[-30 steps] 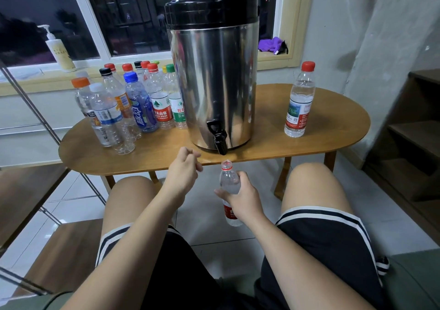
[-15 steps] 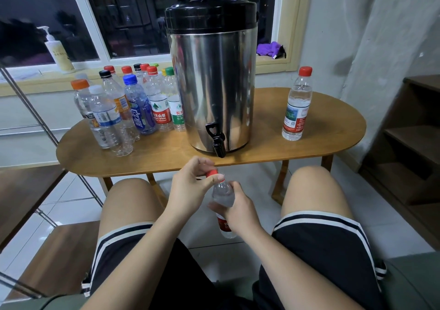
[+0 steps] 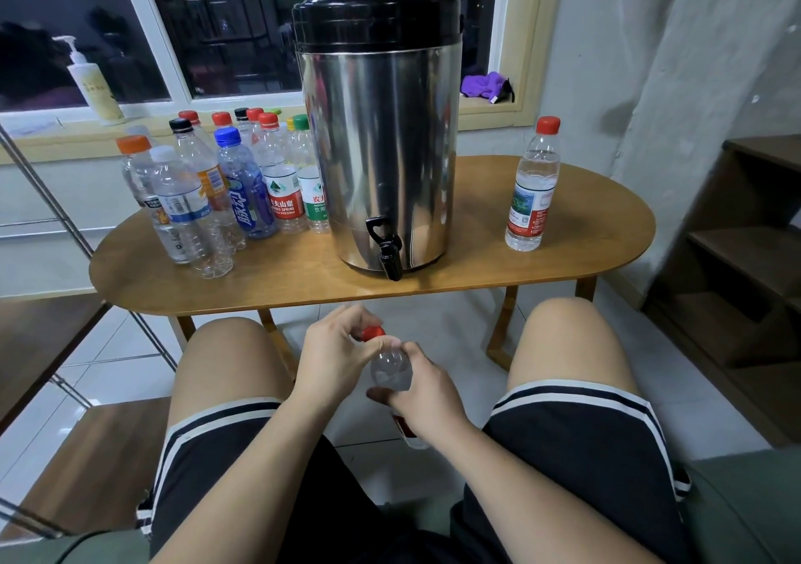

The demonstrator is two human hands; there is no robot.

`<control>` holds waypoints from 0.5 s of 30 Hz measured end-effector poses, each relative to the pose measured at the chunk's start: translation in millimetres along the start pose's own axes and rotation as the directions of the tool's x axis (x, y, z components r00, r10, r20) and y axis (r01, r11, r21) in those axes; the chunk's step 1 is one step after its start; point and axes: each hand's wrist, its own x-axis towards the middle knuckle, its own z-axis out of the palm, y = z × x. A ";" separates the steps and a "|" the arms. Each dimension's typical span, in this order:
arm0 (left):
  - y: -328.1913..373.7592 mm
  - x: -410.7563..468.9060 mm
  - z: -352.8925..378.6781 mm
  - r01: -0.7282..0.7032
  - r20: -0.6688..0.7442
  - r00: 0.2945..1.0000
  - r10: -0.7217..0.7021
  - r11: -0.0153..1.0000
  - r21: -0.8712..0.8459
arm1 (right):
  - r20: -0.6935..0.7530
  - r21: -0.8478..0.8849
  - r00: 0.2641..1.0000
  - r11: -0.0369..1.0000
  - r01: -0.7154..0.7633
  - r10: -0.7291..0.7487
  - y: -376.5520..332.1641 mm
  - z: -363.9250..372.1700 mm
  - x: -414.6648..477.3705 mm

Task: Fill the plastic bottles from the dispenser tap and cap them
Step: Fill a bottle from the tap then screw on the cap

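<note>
Clear plastic bottle with a red label (image 3: pixel 391 373): I see it held low between the knees, in front of the counter's near edge and below the tap, leaning a little to the left.
Red screw cap (image 3: pixel 373 333): it sits on the bottle's neck; I cannot tell how far it is screwed on.
Left hand (image 3: pixel 336 355): curled over the cap, thumb and fingertips pinching it.
Right hand (image 3: pixel 427 394): wrapped round the bottle's body, covering most of the label.
Dispenser (image 3: pixel 381 151): a tall stainless steel drum with a black lid, standing mid-counter.
Black tap (image 3: pixel 388 251): low on the drum's front, facing me, near the counter's edge.
Oval wooden counter (image 3: pixel 585 234): carries the dispenser and all the other bottles.
Cluster of capped bottles (image 3: pixel 225 190): clear plastic, mixed cap colours, packed close together left of the dispenser.
Lone red-capped bottle (image 3: pixel 532 186): upright right of the dispenser, well apart from it, water visible inside.
Window sill: a white pump bottle (image 3: pixel 93 86) at the left, a purple cloth (image 3: pixel 485 84) at the right.
</note>
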 end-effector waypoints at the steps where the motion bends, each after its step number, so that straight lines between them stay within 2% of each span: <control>1: -3.3 -2.0 0.9 0.019 0.002 1.000 -0.019 1.000 -0.008 | 0.011 -0.020 1.000 1.000 -0.001 0.001 0.0 0.7 -1.2; 7: -6.2 -10.6 1.2 0.071 0.011 0.997 -0.071 0.997 -0.029 | 0.027 -0.052 1.000 0.999 0.013 -0.011 0.2 4.5 -3.5; 12: -7.6 -14.0 -3.0 0.162 0.175 0.974 -0.142 0.981 -0.104 | 0.035 -0.074 0.999 0.997 0.036 -0.034 2.9 7.0 -1.5; 15: -6.5 -15.6 -4.7 0.186 0.183 0.970 -0.163 0.975 -0.119 | 0.025 -0.061 0.999 0.997 0.043 -0.042 3.2 8.5 -2.0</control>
